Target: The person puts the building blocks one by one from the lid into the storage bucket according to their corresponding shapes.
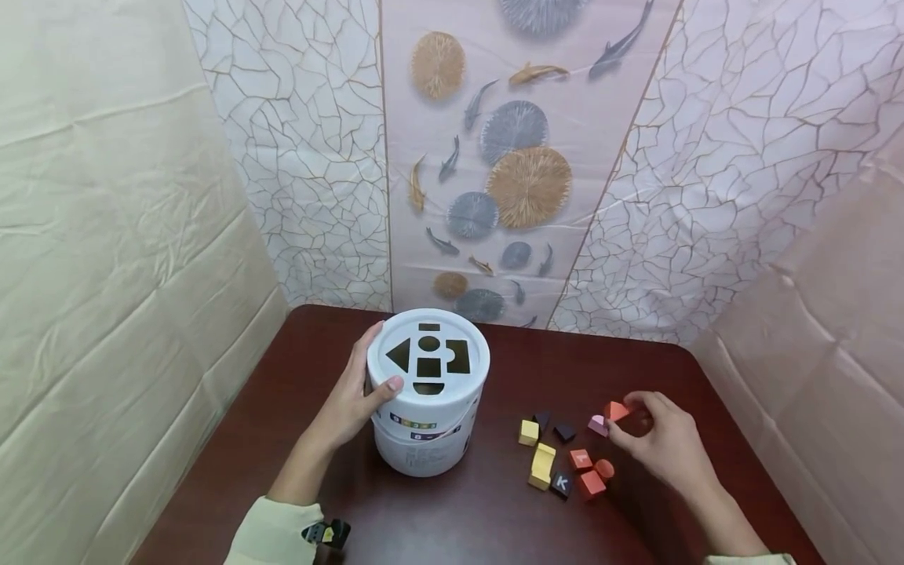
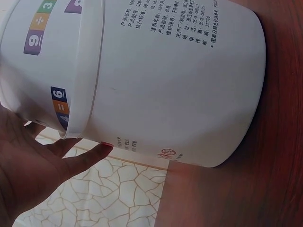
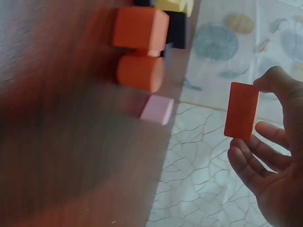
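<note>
block (image 1: 616, 411), orange, is pinched by its ends between the thumb and fingers of the right hand (image 1: 667, 443), apparently raised off the tabletop (image 1: 508, 526), near the pink block (image 1: 598, 424). principal risk, as judged: slippage, since the fingertips bear on narrow ends only; a slight twist could drop it. secondary risk: a low sweep of that hand could knock the orange cylinder (image 1: 603, 469) or scatter the yellow blocks (image 1: 541, 467) standing to the left of it. third: the left hand (image 1: 351, 396) clasps the white bucket (image 1: 424, 435) at one side, thumb over the rim; a hard one-sided push there might tip or slide it.

container: one, the bucket, upright, wire handle hanging down its side, lid (image 1: 399, 329) in place. six shaped openings noted, including triangle, circle and half-round. interior appears dark through them; contents cannot be determined.
</note>
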The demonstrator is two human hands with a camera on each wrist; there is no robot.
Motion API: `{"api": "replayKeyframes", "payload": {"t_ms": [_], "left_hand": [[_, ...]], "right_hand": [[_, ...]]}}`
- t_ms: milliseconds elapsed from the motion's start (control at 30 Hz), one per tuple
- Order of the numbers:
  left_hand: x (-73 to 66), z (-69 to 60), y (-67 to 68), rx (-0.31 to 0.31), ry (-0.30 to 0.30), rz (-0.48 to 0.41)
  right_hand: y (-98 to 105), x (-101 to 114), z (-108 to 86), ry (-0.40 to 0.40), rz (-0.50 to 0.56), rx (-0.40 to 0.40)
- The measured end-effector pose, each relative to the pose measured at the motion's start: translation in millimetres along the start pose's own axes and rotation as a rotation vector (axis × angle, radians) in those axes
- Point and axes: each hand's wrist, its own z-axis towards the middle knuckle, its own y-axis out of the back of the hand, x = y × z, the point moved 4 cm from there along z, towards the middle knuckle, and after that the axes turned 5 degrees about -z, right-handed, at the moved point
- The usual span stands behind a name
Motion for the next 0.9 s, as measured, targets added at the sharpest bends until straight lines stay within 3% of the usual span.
{"api": "replayKeyframes", "payload": {"t_ms": [267, 900], "left_hand": [[-2.0, -0.4, 0.2, -0.004, -0.013, -0.010], [1.2, -1.4, -1.5, 0.000, 0.018, -0.028]], "right_hand": [[11.3, 18.9, 19.9, 0.074, 0.044, -0.037], [30.7, 42.7, 41.0, 0.134, 0.135, -0.028]]}}
